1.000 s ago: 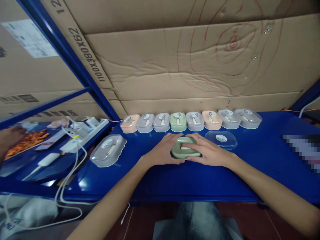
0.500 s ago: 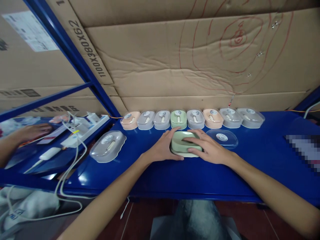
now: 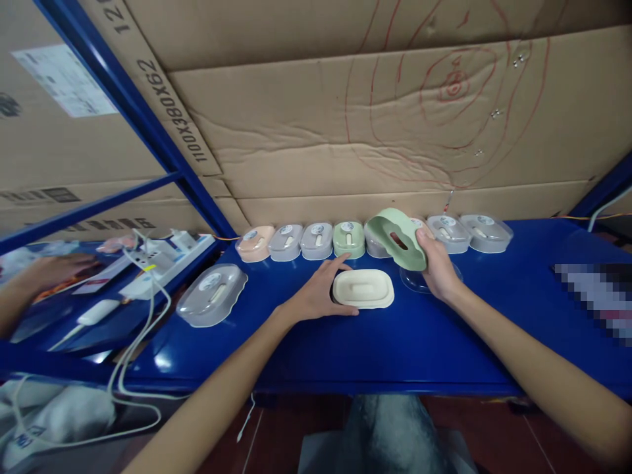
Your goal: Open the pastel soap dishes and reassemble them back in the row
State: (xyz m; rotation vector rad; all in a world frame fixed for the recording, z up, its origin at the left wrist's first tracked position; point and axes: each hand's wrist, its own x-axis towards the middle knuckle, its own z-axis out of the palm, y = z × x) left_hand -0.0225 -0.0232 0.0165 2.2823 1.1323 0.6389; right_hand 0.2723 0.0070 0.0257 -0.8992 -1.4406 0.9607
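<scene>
Right hand [image 3: 441, 271]: grips the green slotted tray [image 3: 396, 238] by its lower right edge, thumb on the rim and fingers behind; the tray is lifted clear and tilted, its slot facing the camera, in front of the back row.
Left hand [image 3: 318, 294]: fingers spread and curled against the left end of the cream base [image 3: 363, 288], steadying it flat on the blue shelf [image 3: 494, 316].
Step in hand, judged: separating the insert from its base goes best with the base pinned down and the tray lifted straight, well apart from the row behind.
Cream base: open, nothing seen inside.
Clear lid [image 3: 417, 280]: lies on the shelf under the right hand, partly hidden.
Back row of soap boxes [image 3: 316, 240]: closed under clear lids, a label on each; contents cannot be told.
Grey lidded box [image 3: 212, 295]: stands apart at left, closed.
</scene>
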